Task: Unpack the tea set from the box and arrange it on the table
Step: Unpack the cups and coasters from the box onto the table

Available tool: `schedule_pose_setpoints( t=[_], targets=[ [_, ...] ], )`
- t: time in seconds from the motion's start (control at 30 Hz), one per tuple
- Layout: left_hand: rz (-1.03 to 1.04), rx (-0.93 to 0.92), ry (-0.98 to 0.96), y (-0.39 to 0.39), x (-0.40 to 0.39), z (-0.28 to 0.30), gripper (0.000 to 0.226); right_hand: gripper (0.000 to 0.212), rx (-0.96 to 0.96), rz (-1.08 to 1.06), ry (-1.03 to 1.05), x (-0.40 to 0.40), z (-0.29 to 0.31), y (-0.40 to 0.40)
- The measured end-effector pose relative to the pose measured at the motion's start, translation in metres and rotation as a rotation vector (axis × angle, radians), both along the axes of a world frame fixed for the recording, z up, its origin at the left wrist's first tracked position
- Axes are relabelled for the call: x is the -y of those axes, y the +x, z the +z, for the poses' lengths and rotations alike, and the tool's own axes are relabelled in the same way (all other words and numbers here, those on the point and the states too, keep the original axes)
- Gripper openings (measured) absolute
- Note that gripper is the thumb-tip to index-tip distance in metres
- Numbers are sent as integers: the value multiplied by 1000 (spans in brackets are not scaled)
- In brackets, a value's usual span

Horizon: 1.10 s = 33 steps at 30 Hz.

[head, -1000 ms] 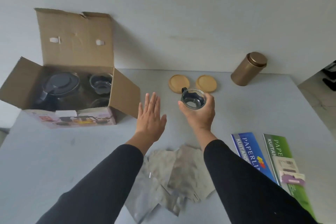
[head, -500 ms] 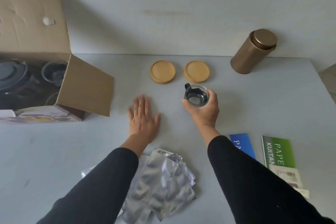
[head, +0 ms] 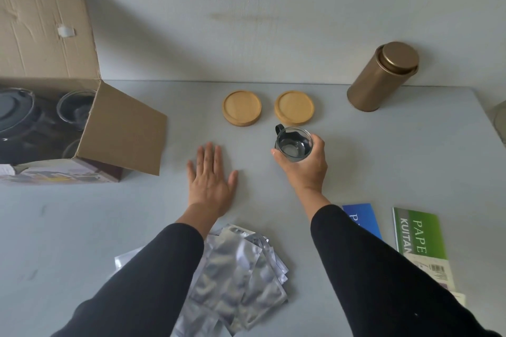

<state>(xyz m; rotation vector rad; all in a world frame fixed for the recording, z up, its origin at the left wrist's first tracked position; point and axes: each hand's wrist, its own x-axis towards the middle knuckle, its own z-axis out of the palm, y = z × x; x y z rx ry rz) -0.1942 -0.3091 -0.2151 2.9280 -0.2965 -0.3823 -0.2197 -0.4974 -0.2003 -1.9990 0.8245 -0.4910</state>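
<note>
The right hand [head: 304,165] grasps a small clear glass cup with a black handle [head: 293,146], fingers curled round its wall, just in front of the right-hand one of two round wooden coasters [head: 294,107]; whether the cup touches the pale grey tabletop [head: 397,150] cannot be told. The other round wooden coaster [head: 242,108] lies just beside the first, near the tabletop's back edge along the white wall. The left hand [head: 210,183] lies flat on the tabletop, fingers straight and holding nothing, with bare surface between it and the cup. At the left, the open cardboard box [head: 120,128] spreads a flap toward the left hand; inside it sit a dark-lidded glass teapot [head: 13,112] and another glass cup [head: 74,107]. A gold metal canister [head: 383,76] stands at the back right, well apart from the coasters. Crumpled silver foil pouches [head: 241,279] lie between the black sleeves, and a blue booklet [head: 361,216] and a green booklet [head: 419,235] lie near the right forearm.
</note>
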Motion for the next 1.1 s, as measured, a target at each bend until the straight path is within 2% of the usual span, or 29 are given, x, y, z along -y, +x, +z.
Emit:
schedule_pose_setpoints(
  t=[0.2,0.3,0.4,0.7,0.87,0.97,1.1],
  targets=[
    [-49,-77,2,5,-5,4,72,101,-60,55,-16,-1,7,-8],
    [-72,-138,-41,6,-13,11,73,104,-57,41,-54,-5,16,-18],
    [-10,-136,-154,-2,-26,21,68,103,-17,24,-114,-16,30,-28],
    [83,-110,-277,-34,-109,47,61,94,126,180,-132,-115,84,-13],
    [174,-123,-296,-43,-175,49,52,72,179,359,-201,-196,107,15],
    [273,-107,-289,-41,-213,45,49,58,169,471,-256,-240,113,34],
    [472,-138,-195,-21,-248,38,60,55,69,607,-329,-286,118,61]
  ],
)
